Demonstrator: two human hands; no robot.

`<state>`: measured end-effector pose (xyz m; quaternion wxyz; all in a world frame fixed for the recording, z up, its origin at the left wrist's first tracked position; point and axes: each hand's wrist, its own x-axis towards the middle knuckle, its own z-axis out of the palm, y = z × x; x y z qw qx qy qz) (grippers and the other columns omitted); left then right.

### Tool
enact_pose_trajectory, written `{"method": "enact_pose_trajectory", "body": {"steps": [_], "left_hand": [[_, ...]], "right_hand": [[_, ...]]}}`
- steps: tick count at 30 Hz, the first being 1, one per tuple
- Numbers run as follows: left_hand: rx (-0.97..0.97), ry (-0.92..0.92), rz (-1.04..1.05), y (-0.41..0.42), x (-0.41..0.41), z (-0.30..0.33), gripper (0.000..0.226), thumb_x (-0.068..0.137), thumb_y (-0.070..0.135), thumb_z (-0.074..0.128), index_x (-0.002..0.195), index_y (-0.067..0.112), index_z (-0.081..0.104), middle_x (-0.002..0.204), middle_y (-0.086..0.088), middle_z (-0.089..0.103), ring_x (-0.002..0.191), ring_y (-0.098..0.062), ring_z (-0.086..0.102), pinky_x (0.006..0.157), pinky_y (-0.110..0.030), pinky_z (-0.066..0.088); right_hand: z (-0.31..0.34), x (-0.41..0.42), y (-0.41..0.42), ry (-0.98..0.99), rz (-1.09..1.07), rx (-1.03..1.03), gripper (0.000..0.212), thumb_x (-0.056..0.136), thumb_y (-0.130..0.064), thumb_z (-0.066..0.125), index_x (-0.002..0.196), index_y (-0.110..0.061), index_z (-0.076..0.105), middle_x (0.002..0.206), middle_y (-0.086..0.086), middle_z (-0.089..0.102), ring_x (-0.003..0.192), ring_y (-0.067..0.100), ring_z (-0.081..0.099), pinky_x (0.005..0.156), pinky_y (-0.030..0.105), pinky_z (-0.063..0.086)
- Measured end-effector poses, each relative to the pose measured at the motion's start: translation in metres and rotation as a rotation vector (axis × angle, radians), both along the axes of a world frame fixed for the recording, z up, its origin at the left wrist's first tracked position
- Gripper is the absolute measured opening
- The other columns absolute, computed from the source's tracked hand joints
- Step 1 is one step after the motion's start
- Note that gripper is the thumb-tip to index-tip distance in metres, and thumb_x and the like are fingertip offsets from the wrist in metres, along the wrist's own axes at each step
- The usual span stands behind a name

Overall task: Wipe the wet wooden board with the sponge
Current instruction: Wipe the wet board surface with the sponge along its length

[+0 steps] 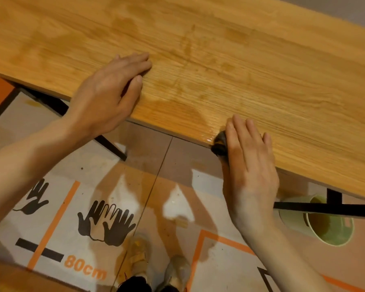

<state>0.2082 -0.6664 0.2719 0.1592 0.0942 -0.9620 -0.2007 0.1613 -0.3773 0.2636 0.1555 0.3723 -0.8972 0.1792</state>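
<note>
Wiping at the near edge of the wet wooden board point(219, 66). The right hand point(251, 163), fingers straight, presses a dark sponge point(219, 144) flat on the board's near edge beside a glossy wet patch point(200, 121); even strokes along the grain should lift it. The left hand point(108, 95) lies flat, steadying the board. A green bucket point(325, 226) stands under the board; nothing obstructs.

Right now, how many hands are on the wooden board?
2: the left hand lies flat near the orange-brown wooden board's near edge; the right hand presses the dark sponge at that edge.
</note>
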Motion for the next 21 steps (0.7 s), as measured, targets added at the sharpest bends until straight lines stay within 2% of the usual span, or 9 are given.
{"method": "enact_pose_trajectory", "body": {"steps": [3,6,9,11,13,15,18,21], "left_hand": [[0.017,0.025,0.016,0.002,-0.002,0.000,0.045,0.109,0.027,0.034,0.146,0.010,0.052,0.155,-0.005,0.047,0.148,-0.014,0.038,0.124,-0.040,0.027],[0.006,0.001,0.012,0.002,-0.002,0.003,0.047,0.108,0.026,0.031,0.147,0.010,0.051,0.157,-0.004,0.045,0.148,-0.012,0.035,0.126,-0.037,0.024],[0.014,-0.032,-0.023,0.001,-0.001,0.004,0.048,0.108,0.026,0.029,0.149,0.010,0.048,0.158,-0.005,0.042,0.149,-0.013,0.033,0.126,-0.031,0.018],[0.028,-0.020,-0.037,0.001,0.000,0.003,0.048,0.108,0.026,0.029,0.148,0.008,0.049,0.158,-0.007,0.043,0.149,-0.017,0.034,0.127,-0.032,0.017],[0.041,-0.001,-0.038,0.001,-0.001,0.000,0.050,0.108,0.026,0.028,0.147,0.005,0.050,0.157,-0.010,0.044,0.148,-0.019,0.035,0.127,-0.032,0.017],[0.038,0.008,-0.025,0.001,-0.002,-0.001,0.050,0.107,0.026,0.029,0.146,0.004,0.051,0.156,-0.011,0.045,0.148,-0.020,0.036,0.127,-0.033,0.019],[0.035,-0.011,-0.026,0.002,-0.003,0.000,0.050,0.107,0.025,0.030,0.148,0.005,0.049,0.158,-0.009,0.043,0.149,-0.018,0.034,0.127,-0.031,0.016],[0.028,-0.030,-0.031,0.002,-0.003,0.002,0.050,0.107,0.025,0.030,0.149,0.006,0.047,0.159,-0.007,0.040,0.150,-0.018,0.032,0.127,-0.031,0.016]], "right_hand": [[0.004,0.011,-0.057,0.026,0.033,0.003,0.054,0.089,0.001,0.065,0.139,0.003,0.045,0.145,0.019,0.045,0.138,0.035,0.037,0.118,0.047,0.021],[0.007,0.022,-0.115,-0.058,0.107,-0.031,0.045,0.099,-0.014,0.049,0.140,0.002,0.044,0.146,0.020,0.044,0.139,0.034,0.037,0.118,0.046,0.024],[0.013,0.011,-0.101,-0.101,0.219,0.068,0.050,0.098,-0.016,0.052,0.144,-0.003,0.039,0.151,0.016,0.037,0.144,0.028,0.028,0.121,0.041,0.018],[0.023,-0.001,-0.054,-0.246,0.144,0.073,0.056,0.098,-0.014,0.053,0.149,-0.010,0.032,0.156,0.008,0.030,0.147,0.019,0.019,0.122,0.037,0.013],[0.030,-0.010,-0.009,-0.361,-0.045,-0.045,0.055,0.098,-0.015,0.047,0.149,-0.016,0.030,0.157,0.005,0.029,0.148,0.017,0.018,0.120,0.045,0.020],[0.031,-0.013,0.003,-0.374,-0.202,-0.135,0.049,0.096,-0.017,0.044,0.145,-0.017,0.038,0.156,0.008,0.030,0.147,0.023,0.021,0.115,0.054,0.026],[0.028,0.004,-0.045,-0.289,-0.294,-0.040,0.047,0.100,-0.033,0.035,0.141,-0.012,0.047,0.155,0.012,0.030,0.147,0.030,0.016,0.119,0.051,0.013],[0.022,0.017,-0.117,-0.236,-0.200,0.080,0.049,0.101,-0.033,0.030,0.141,-0.010,0.046,0.152,0.015,0.035,0.145,0.034,0.022,0.117,0.050,0.020]]}}
